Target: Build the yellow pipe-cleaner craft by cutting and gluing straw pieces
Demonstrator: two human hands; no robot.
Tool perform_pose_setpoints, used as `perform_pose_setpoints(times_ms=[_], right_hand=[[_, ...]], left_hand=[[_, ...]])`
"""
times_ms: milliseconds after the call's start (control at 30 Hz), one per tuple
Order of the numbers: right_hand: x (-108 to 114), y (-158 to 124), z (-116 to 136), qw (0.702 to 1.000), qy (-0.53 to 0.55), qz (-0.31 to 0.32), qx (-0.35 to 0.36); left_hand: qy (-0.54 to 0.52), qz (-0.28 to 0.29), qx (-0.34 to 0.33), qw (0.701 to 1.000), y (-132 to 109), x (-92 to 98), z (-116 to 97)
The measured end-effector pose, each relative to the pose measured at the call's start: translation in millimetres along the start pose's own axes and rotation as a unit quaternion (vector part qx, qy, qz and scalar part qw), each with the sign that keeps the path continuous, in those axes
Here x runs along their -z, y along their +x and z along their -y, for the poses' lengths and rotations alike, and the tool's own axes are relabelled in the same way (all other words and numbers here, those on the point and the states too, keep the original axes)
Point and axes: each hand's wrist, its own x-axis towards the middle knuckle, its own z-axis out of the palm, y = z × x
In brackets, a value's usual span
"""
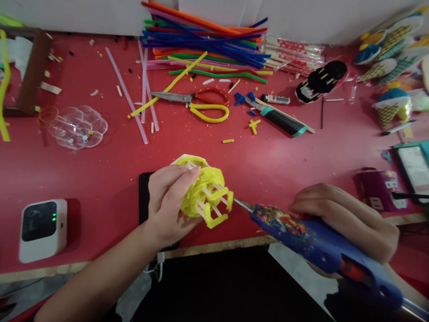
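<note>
My left hand (172,201) is closed around a small craft model (209,188) made of yellow pipe cleaner and thin wooden sticks. Short yellow pieces cap the stick ends on its right side. In my right hand (348,214) is a blue hot glue gun (301,237), its body smeared with colourful residue. Its metal nozzle points left, right beside the yellow piece at the model's edge; whether they touch I cannot tell. Part of my right hand is hidden behind the glue gun.
Scissors (192,100) and a utility knife (281,120) lie beyond the model. Behind them is a pile of coloured pipe cleaners (208,44). A clear flower-shaped tray (78,127) and a white device (43,230) sit left. A black stick model (321,80) stands back right. A dark phone (144,192) lies under my left hand.
</note>
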Motion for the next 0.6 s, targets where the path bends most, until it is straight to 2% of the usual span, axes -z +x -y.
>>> perform_pose_setpoints(times_ms=[100,200,300,367,467,600], right_hand=[[4.1,-2.1,-10.9,0.999,-0.031,0.0,-0.009],[3.9,-4.8,-39.6,0.995,-0.095,-0.009,-0.028],[0.7,-11.5,-83.4,0.978,-0.184,0.063,-0.079],[-0.3,-18.3,-113.7,0.974,-0.171,0.092,-0.115],[3.8,-26.8,-149.2,0.975,-0.156,0.099,-0.127],[19.6,-24.9,-166.5,0.98,-0.136,0.083,-0.121]], left_hand=[[-0.025,0.015,0.017,0.999,0.7,0.4,0.9],[-0.066,0.017,0.055,0.996,1.4,-2.2,3.3],[-0.079,0.029,0.09,0.992,0.4,-6.6,6.3],[-0.087,0.058,0.119,0.987,-1.4,-9.2,7.8],[-0.087,0.095,0.146,0.981,-3.6,-12.2,8.8],[-0.145,0.108,0.134,0.974,-4.0,-15.9,9.5]])
